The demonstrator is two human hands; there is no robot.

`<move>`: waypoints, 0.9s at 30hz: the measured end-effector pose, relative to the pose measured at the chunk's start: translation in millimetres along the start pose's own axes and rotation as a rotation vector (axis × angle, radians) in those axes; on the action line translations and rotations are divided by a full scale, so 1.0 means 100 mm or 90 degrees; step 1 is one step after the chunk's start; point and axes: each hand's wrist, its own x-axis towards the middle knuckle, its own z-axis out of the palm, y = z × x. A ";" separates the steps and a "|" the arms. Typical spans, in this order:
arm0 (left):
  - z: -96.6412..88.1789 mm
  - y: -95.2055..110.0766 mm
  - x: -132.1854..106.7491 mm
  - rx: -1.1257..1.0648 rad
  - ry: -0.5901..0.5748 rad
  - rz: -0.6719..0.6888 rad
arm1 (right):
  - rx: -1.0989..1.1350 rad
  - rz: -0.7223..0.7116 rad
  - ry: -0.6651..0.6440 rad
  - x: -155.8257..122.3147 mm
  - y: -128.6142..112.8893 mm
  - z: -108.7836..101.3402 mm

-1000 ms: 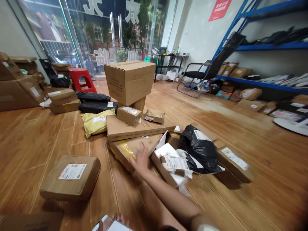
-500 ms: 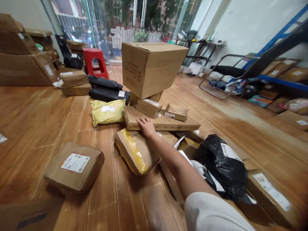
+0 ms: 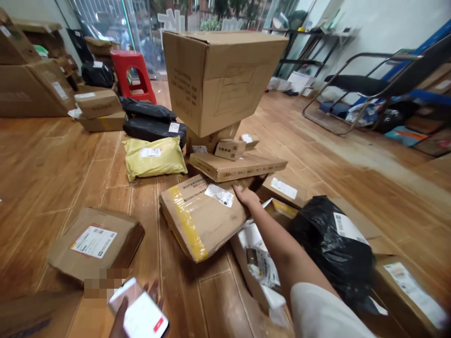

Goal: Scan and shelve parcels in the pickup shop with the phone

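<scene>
Low in the view, my left hand (image 3: 121, 314) has its fingers wrapped around a smartphone (image 3: 146, 314) with a lit screen. My right hand (image 3: 247, 196) is closed at the right back corner of a cardboard box (image 3: 211, 220) with yellow tape and a white label; some fingers are hidden. This box sits slightly tilted. Just behind it lies a long flat cardboard box (image 3: 239, 166), carrying a small box (image 3: 230, 149) and another small box (image 3: 250, 141). To the left, a labelled brown parcel (image 3: 95, 241) rests on the wooden floor.
A large carton (image 3: 225, 80) stands behind, on another box. Yellow (image 3: 155, 157) and black parcels (image 3: 151, 129) lie left of it, near a red stool (image 3: 132, 77). On the right are a black bag (image 3: 331, 249), an open carton (image 3: 250, 263) and a chair (image 3: 362, 87).
My right hand has moved from the long flat box to the taped box's corner. The flat box has shifted back, uncovering the taped box's label. My left hand has appeared with the smartphone.
</scene>
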 end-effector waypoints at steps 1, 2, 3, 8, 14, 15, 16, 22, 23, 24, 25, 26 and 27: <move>0.15 0.01 0.11 0.011 -0.040 0.013 | 0.005 0.027 -0.023 0.00 0.03 0.05; 0.30 0.02 0.22 0.021 -0.076 0.017 | 0.009 0.046 -0.037 -0.01 0.05 0.08; 0.44 0.01 0.31 0.029 -0.100 0.017 | 0.013 0.058 -0.044 -0.02 0.07 0.10; 0.77 -0.10 0.55 0.185 -0.175 0.055 | 0.039 0.075 -0.041 -0.28 0.15 0.11; 0.41 -0.26 0.38 0.425 -0.235 0.189 | 0.032 0.126 -0.055 -0.77 0.24 0.15; 0.34 -0.28 0.35 0.455 -0.248 0.185 | 0.026 0.128 -0.059 -0.85 0.24 0.15; 0.27 -0.29 0.31 0.481 -0.257 0.180 | 0.020 0.127 -0.064 -0.94 0.25 0.16; -0.04 -0.15 0.04 0.537 -0.257 0.146 | -0.004 0.095 -0.093 -1.21 0.38 0.29; -0.04 -0.09 0.00 0.546 -0.268 0.121 | -0.012 0.080 -0.096 -1.18 0.40 0.30; -0.02 -0.03 -0.03 0.545 -0.276 0.098 | -0.020 0.064 -0.106 -1.14 0.41 0.29; 0.02 0.05 -0.06 0.526 -0.270 0.080 | -0.027 0.053 -0.128 -1.09 0.41 0.28; 0.06 0.12 -0.07 0.489 -0.252 0.070 | -0.038 0.052 -0.136 -1.06 0.37 0.25; 0.11 0.19 -0.07 0.434 -0.220 0.069 | -0.050 0.043 -0.113 -1.04 0.30 0.21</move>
